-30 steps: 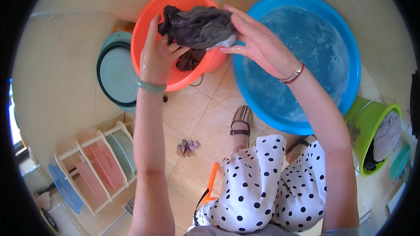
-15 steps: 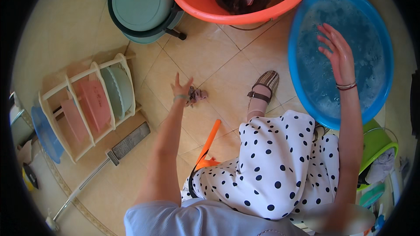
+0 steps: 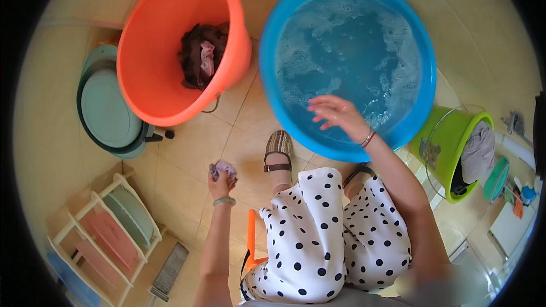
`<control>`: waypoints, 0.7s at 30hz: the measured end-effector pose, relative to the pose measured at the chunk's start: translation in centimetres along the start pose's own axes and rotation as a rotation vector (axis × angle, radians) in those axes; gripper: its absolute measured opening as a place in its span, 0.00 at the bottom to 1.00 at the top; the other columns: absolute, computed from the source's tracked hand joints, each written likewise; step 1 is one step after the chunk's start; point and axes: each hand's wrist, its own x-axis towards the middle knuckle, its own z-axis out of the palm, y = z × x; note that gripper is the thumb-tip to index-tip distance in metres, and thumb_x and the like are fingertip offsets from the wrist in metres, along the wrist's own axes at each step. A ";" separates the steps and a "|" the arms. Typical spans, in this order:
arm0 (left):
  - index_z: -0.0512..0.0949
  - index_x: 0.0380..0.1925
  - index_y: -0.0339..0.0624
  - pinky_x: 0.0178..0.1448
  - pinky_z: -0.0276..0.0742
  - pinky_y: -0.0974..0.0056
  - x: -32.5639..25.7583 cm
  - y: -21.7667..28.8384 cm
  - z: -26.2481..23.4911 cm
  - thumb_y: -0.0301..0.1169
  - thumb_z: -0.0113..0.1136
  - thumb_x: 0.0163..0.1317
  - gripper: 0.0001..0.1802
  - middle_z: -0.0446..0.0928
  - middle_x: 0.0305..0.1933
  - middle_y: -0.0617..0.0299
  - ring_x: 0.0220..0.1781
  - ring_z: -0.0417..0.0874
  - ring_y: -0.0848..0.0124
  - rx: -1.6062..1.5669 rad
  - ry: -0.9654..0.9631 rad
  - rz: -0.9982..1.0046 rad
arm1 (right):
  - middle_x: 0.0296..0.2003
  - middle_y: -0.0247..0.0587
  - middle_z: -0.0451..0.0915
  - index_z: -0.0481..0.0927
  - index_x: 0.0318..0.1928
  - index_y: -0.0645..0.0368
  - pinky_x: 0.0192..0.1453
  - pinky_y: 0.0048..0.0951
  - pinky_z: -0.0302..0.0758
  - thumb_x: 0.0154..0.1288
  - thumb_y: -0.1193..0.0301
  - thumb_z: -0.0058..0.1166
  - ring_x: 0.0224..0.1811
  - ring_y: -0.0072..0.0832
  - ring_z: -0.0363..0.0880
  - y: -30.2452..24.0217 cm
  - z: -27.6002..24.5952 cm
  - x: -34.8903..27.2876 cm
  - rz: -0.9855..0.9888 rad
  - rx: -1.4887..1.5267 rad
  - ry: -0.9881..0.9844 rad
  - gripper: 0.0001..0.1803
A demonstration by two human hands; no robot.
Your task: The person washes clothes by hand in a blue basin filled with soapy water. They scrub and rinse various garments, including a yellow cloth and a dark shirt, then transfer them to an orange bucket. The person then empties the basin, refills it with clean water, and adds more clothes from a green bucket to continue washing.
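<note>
My left hand (image 3: 220,185) is closed around a small crumpled mauve and grey cloth (image 3: 224,169), held over the tiled floor left of my shoe. Its kind I cannot make out, perhaps because it is bunched up. My right hand (image 3: 339,117) holds nothing, its fingers apart and bent, over the near edge of a large blue basin (image 3: 427,68). Bluish soapy water (image 3: 347,45) with foam fills the basin. To the left stands an orange-red bucket (image 3: 153,68) with dark wet-looking clothes (image 3: 199,51) and a pink piece in it.
Behind the orange bucket, a green lidded bin (image 3: 111,108) stands at the left. A cream rack (image 3: 122,224) holds pink and green basins, with a flat mop (image 3: 170,270) beside it. At the right, a lime-green bucket (image 3: 441,136) holds grey cloth (image 3: 476,150). An orange plastic piece (image 3: 251,239) is by my leg.
My left hand, spread beside the cloth on the floor before, now grips it and has lifted it. My view has turned to the right, and my right hand stays over the basin.
</note>
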 end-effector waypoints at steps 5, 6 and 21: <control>0.68 0.53 0.37 0.54 0.79 0.63 -8.1 10.3 14.3 0.16 0.64 0.48 0.29 0.62 0.57 0.55 0.58 0.72 0.64 0.226 -0.557 0.865 | 0.59 0.42 0.68 0.73 0.56 0.58 0.44 0.26 0.79 0.61 0.69 0.59 0.46 0.26 0.77 -2.8 3.5 -2.5 -0.220 0.261 -0.098 0.22; 0.68 0.56 0.37 0.54 0.78 0.64 -10.7 12.9 18.1 0.16 0.65 0.48 0.32 0.62 0.57 0.55 0.55 0.74 0.65 0.199 -0.689 0.778 | 0.58 0.42 0.68 0.73 0.55 0.58 0.43 0.26 0.79 0.60 0.70 0.59 0.46 0.25 0.77 -2.7 2.7 -2.4 -0.232 0.227 -0.038 0.22; 0.75 0.52 0.43 0.22 0.70 0.72 -3.7 10.5 32.1 0.28 0.44 0.69 0.15 0.79 0.40 0.62 0.24 0.78 0.75 0.317 -0.582 0.458 | 0.36 0.39 0.79 0.71 0.54 0.63 0.36 0.31 0.80 0.65 0.63 0.52 0.33 0.27 0.79 3.3 -12.4 1.4 0.059 -0.216 0.726 0.21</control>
